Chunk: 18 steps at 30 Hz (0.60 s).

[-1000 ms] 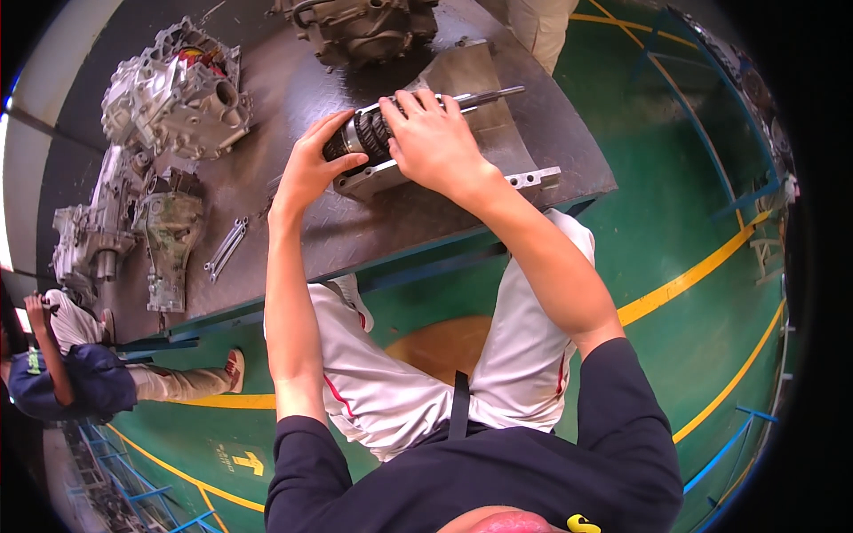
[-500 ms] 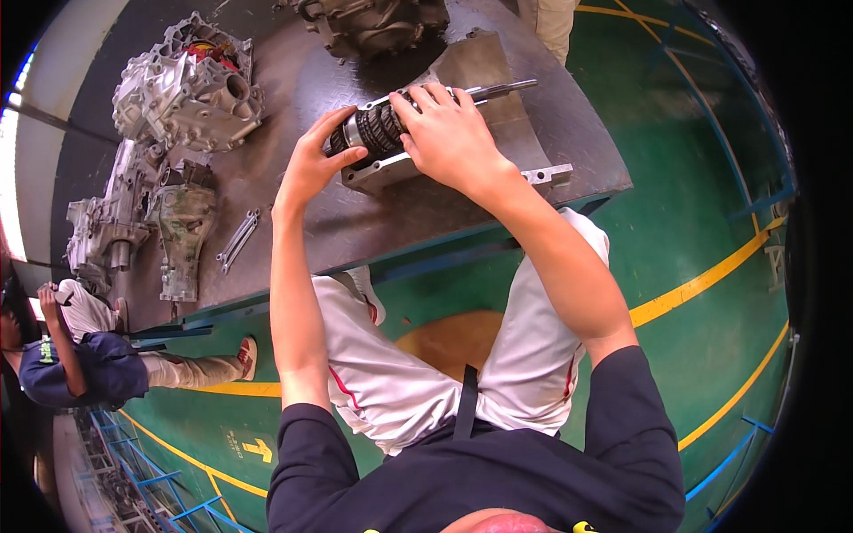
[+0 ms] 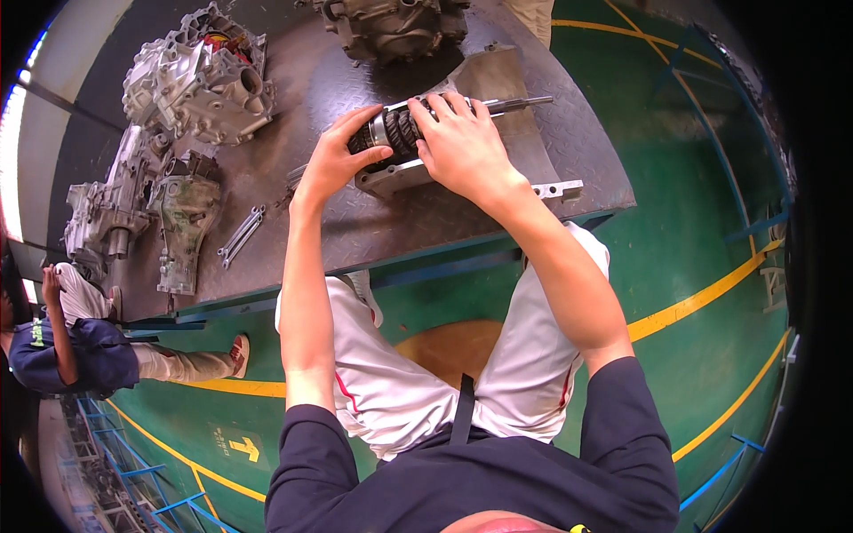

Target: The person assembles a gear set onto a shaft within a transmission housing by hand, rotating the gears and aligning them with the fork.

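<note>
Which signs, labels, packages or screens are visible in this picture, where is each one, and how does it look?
Floor marking: painted on the green floor at lower left, beside the yellow line; a yellow arrow with small yellow writing next to it.
Print on a sleeve: on the dark blue shirt of the person sitting at the far left; small, light green.
No packages or screens are in view.

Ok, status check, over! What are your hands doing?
Left hand and right hand both gripping the gear shaft. Shaft lying over a metal bracket on the steel table. Wrench lies clear, left.
</note>
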Each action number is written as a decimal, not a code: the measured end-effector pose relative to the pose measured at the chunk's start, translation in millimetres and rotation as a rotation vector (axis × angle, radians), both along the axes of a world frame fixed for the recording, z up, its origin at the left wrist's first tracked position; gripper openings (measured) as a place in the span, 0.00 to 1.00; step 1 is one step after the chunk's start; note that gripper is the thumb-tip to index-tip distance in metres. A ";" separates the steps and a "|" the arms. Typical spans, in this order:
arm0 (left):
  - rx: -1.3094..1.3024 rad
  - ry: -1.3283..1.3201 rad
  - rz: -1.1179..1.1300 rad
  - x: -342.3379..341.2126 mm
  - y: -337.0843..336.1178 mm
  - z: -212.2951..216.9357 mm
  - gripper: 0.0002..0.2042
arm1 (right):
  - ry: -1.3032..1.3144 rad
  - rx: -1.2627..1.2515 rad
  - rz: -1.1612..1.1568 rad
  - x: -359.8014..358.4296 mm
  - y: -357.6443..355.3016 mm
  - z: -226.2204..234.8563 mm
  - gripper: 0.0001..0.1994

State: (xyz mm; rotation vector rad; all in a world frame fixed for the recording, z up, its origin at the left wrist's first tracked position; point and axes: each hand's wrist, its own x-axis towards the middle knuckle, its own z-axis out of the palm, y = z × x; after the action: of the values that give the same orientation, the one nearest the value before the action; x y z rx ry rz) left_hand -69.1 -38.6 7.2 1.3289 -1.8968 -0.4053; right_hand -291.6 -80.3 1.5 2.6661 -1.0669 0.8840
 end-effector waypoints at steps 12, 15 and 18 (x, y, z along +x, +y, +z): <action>0.017 0.018 0.000 3.7 2.8 0.2 0.32 | -0.019 -0.012 0.014 1.2 -0.5 -1.7 0.27; 0.054 0.012 0.003 2.5 -0.1 -2.6 0.32 | -0.025 -0.008 0.009 -1.8 -1.4 -2.6 0.26; 0.071 0.026 0.006 -0.9 -2.0 -4.9 0.32 | -0.031 -0.020 0.001 -5.3 -1.5 -4.0 0.26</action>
State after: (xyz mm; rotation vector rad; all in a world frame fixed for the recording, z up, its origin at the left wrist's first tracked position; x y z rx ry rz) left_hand -70.0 -40.7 2.4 1.3682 -1.8722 -0.4888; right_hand -296.9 -81.7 -2.5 2.6456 -1.0574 0.9345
